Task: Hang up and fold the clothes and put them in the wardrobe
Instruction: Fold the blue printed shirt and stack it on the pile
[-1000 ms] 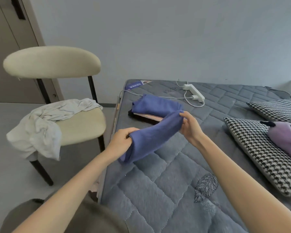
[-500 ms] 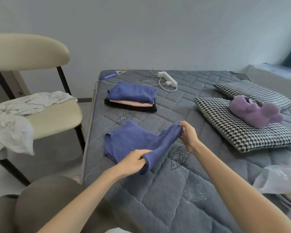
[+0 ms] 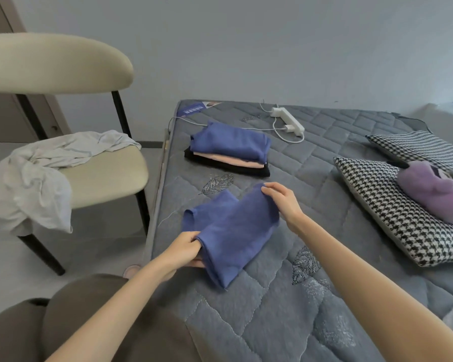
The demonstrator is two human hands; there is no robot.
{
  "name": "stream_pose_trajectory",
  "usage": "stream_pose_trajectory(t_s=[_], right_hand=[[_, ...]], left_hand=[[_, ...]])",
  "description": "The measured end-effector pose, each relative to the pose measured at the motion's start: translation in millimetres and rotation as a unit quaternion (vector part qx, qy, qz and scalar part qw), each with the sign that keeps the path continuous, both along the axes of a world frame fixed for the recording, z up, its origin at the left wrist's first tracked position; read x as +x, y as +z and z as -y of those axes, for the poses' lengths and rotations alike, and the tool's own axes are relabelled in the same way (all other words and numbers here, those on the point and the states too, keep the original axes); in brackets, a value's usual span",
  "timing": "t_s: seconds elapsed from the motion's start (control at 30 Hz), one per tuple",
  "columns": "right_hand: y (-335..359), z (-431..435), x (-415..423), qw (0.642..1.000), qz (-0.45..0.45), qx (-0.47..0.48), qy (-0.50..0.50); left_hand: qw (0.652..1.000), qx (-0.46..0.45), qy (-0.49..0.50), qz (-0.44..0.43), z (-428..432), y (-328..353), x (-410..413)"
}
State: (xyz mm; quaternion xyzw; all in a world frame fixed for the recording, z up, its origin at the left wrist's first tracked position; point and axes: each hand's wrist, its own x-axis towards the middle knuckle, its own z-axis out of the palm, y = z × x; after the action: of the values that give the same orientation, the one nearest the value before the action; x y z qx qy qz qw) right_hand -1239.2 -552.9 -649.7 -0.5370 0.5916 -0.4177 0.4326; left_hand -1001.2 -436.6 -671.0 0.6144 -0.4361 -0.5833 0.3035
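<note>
1. Item in hand: a blue garment [image 3: 233, 231] lies on the mattress [image 3: 272, 296] near its left edge, doubled over itself, with a lower layer showing at its far left side.
2. Grip: the left hand [image 3: 186, 248] has its fingers curled round the near left corner of the cloth and holds it. The right hand [image 3: 283, 202] pinches the far right corner between its fingertips. Neither hand holds anything else.
3. Work done: a stack of folded clothes [image 3: 228, 155] sits further up the mattress, well apart from the garment in hand. It shows a blue piece on top, a pink one under it and a black one at the bottom.
4. Work in progress, in my judgement: the blue garment is mid-fold and not yet compact enough for the stack.
5. Work left: a white garment [image 3: 37, 176] lies crumpled over the seat of the chair [image 3: 107, 176], unfolded. Nothing is hung up, and no hanger is visible.
6. Containers: no wardrobe can be identified in view, so nothing can be confirmed as stored. The stack has yet to be put away.
</note>
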Motion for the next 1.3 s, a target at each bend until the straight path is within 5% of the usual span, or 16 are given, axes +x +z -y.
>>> stream_pose_trajectory(t_s=[0.33,0.57,0.73,1.03,1.3], right_hand=[[-40.3,53.5,46.8,0.992,-0.117,-0.001,0.037],[-57.4,69.8,68.8,0.994,-0.097,-0.034,0.023],[-74.4,73.7,66.3,0.988,-0.145,0.044,0.027],[-63.8,87.3,71.4,0.997,-0.06,-0.026,0.027],[-69.7,81.5,65.3,0.983,-0.167,0.076,0.03]], left_hand=[[0.995,0.037,0.082,-0.039,39.4,-26.3,41.8],[0.992,0.035,0.117,-0.032,58.3,-37.8,57.9],[0.99,0.06,0.123,-0.021,61.5,-53.3,62.3],[0.981,0.022,0.176,-0.085,69.5,-57.4,60.9],[0.963,0.087,0.231,-0.111,68.7,-57.8,66.6]])
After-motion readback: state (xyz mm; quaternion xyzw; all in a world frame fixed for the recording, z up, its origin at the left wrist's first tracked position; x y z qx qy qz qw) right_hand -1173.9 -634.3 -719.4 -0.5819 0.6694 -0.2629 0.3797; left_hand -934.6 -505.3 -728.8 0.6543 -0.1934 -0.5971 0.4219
